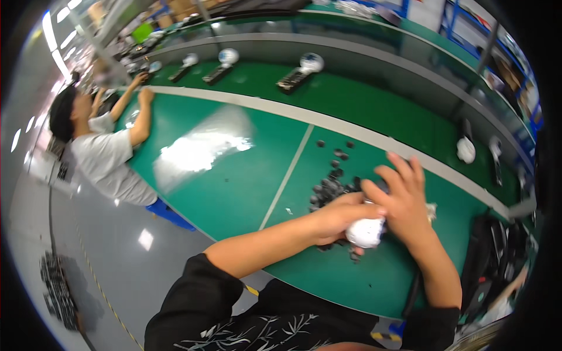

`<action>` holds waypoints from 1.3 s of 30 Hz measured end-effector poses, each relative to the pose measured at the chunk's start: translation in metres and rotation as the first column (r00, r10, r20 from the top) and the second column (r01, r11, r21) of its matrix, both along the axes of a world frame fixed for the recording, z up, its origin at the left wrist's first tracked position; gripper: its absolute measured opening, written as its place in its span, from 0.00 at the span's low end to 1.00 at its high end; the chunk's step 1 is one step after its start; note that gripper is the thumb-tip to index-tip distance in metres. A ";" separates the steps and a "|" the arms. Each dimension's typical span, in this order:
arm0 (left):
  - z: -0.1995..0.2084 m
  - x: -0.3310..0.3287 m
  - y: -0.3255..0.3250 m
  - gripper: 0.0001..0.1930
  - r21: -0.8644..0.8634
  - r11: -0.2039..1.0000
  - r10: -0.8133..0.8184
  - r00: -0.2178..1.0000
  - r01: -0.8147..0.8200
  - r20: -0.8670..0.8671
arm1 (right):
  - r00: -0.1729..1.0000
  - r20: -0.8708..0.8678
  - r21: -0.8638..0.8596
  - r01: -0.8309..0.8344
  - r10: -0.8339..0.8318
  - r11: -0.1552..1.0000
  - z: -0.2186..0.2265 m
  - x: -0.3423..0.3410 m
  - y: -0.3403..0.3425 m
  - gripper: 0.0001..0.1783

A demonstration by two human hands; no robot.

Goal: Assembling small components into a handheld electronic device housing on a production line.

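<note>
My left hand (336, 217) is closed round a device with a shiny white round head (365, 233), held low over the green table. The handle end is mostly hidden by my hands. My right hand (405, 196) is at the device's right side, its fingers spread and raised, with the thumb close to the left thumb; motion blurs it a little. Small black pieces (331, 190) lie in a loose pile on the green table (275, 167) beyond and beside my left hand.
A green conveyor belt (374, 99) past the pale border strip carries similar devices, one with a clear round head (311, 62) and black handle. Clear plastic film (205, 146) lies at left. A co-worker in a grey shirt (105, 158) works far left. Black bags (489, 257) stand at right.
</note>
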State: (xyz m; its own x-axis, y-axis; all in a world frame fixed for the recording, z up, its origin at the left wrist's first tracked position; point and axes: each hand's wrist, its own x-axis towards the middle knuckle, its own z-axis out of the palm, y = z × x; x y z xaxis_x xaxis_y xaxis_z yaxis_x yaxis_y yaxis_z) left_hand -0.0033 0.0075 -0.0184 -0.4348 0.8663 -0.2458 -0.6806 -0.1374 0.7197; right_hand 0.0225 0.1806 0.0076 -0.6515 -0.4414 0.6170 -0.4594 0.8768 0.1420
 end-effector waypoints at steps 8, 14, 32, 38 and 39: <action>-0.013 -0.016 -0.005 0.29 -0.022 0.964 -0.264 0.964 0.264 -0.005 | 0.942 0.272 -0.281 -0.117 0.195 0.953 -0.010 -0.004 0.047 0.21; -0.018 -0.016 -0.017 0.36 0.216 0.976 -0.026 0.999 0.035 -0.044 | 0.646 0.731 -0.492 0.280 0.217 0.824 -0.009 0.006 0.013 0.29; -0.014 -0.042 -0.027 0.32 0.308 0.911 0.318 0.943 -0.275 -0.099 | 0.756 0.593 -0.402 -0.019 0.277 0.915 -0.042 0.028 -0.034 0.09; -0.008 -0.040 -0.028 0.31 0.246 0.863 0.494 0.840 -0.441 -0.225 | 0.709 0.583 -0.673 0.148 0.396 0.725 -0.011 0.011 -0.016 0.12; -0.007 -0.040 -0.029 0.30 0.215 0.862 0.505 0.812 -0.459 -0.292 | 0.703 0.590 -0.669 0.150 0.398 0.728 -0.004 0.010 -0.012 0.12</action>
State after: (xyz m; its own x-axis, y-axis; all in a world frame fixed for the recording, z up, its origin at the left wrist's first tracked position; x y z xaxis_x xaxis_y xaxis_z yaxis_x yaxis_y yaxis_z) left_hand -0.0430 -0.0216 -0.0251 -0.8392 0.5372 0.0843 -0.2303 -0.4916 0.8398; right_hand 0.0326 0.1686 0.0038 -0.9532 -0.2355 0.1896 -0.2900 0.5347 -0.7937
